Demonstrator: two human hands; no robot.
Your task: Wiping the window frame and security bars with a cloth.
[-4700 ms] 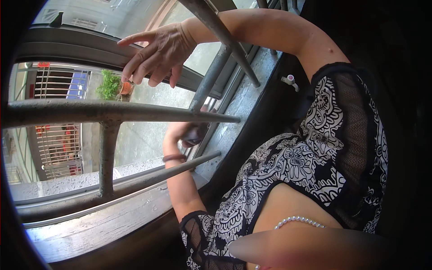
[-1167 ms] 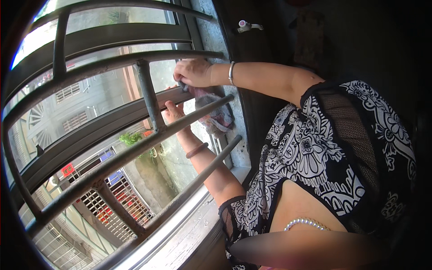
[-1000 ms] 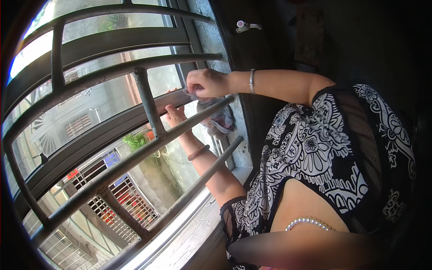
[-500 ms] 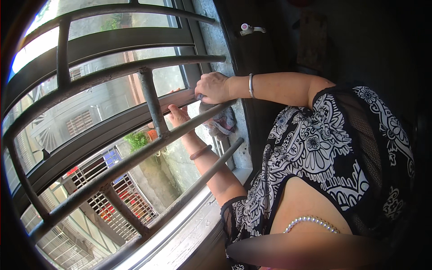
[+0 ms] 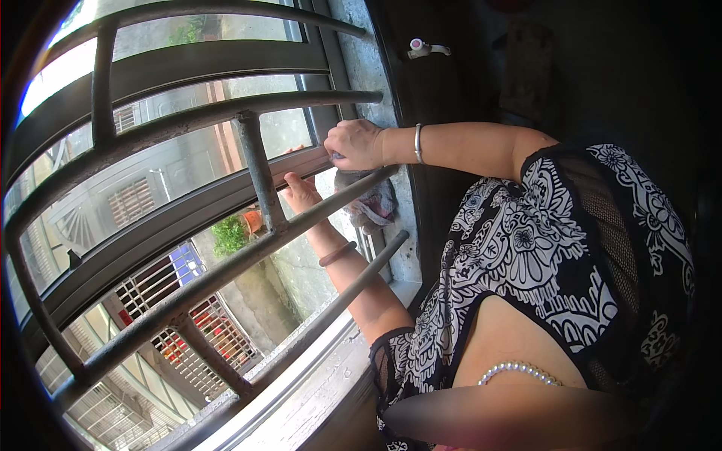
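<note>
A bunched grey cloth (image 5: 374, 204) hangs at the centre of the frame, partly behind a metal bar (image 5: 226, 267), its upper end gripped by the right hand (image 5: 356, 145). The left hand (image 5: 303, 194) clasps the window rail (image 5: 162, 225).

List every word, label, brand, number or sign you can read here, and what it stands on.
No text can be read.
White tap: any marking on its pink-tipped end is too small to tell.
Blue panel outside: pale marks, too small to read.
Black-and-white top: floral pattern, no lettering seen.
Cloth and window frame: none legible.
</note>
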